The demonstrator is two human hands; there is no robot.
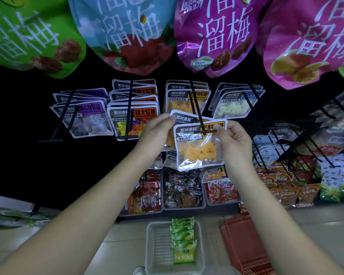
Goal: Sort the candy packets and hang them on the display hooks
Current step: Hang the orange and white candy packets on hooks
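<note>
Two bare forearms rise from the lower corners of the frame. At centre, the left hand (pixel 157 133) pinches the upper left corner of a mango candy packet (pixel 199 149) between thumb and fingers, and the right hand (pixel 234 139) pinches its upper right corner. The packet's header lies against the tip of a black display hook (pixel 196 104), which already carries like packets behind. At bottom centre a white basket (pixel 157 245) holds green candy packets (pixel 184 241), with a red basket (pixel 246 245) just to its right.
</note>
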